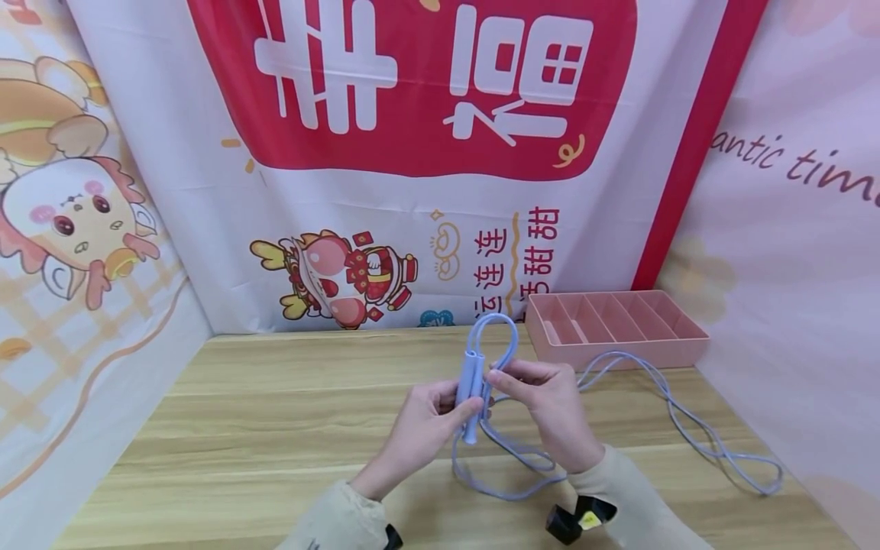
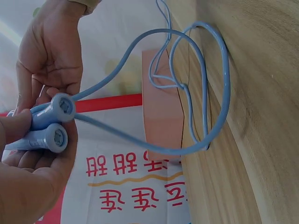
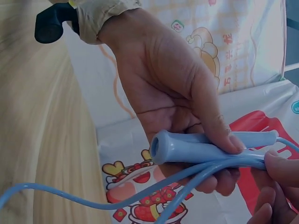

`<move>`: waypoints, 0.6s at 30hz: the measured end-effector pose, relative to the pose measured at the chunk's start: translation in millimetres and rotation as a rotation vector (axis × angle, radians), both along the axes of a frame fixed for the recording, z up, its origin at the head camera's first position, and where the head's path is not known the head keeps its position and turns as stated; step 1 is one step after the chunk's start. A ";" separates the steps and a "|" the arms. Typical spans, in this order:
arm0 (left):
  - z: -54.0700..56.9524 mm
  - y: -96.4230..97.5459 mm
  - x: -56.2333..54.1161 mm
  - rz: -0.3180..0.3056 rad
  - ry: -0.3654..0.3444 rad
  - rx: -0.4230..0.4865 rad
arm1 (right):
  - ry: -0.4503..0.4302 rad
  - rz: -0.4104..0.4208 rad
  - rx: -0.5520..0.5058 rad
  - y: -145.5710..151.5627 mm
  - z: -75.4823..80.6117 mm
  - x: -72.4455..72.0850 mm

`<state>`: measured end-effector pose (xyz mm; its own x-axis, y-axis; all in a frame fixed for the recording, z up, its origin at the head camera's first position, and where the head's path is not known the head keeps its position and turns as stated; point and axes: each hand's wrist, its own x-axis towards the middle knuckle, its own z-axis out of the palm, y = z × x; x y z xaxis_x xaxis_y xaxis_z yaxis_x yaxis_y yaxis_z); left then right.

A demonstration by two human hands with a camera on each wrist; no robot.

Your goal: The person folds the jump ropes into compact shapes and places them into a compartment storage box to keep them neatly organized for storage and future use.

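Observation:
My left hand (image 1: 426,424) grips the two light blue handles (image 1: 471,389) of a jump rope side by side, its thumb lying across them. Beside it, my right hand (image 1: 550,397) pinches the blue cord (image 1: 512,336) against the handles, and a loop of cord rises above them. In the left wrist view, the round ends of both handles (image 2: 58,137) face the camera. The right wrist view shows the left thumb pressing a handle (image 3: 187,149), with the cord running alongside and the right hand's fingertips (image 3: 282,168) at its edge.
A pink divided box (image 1: 619,351) stands at the back right of the wooden table (image 1: 275,428). More of the cord (image 1: 701,435) trails over the table on the right, in front of the box. Printed cloths (image 1: 412,198) hang behind and at both sides.

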<state>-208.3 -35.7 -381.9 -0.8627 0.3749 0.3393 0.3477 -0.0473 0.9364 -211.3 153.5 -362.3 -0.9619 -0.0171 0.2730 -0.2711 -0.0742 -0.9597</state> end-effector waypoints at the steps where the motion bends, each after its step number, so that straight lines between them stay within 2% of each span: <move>1: 0.1 0.9 0.1 -0.005 -0.002 -0.002 | 0.000 -0.013 0.000 -0.2 -0.5 0.1; 5: 1.6 5.3 0.5 0.002 -0.009 -0.003 | -0.004 -0.053 -0.017 -1.0 -1.8 0.6; 13: 5.0 12.0 0.1 0.066 -0.013 -0.022 | -0.009 -0.072 -0.044 -2.7 -3.0 0.2; 18: 6.6 11.2 -1.4 0.074 -0.024 -0.003 | -0.029 -0.077 -0.031 -3.1 -3.0 -1.1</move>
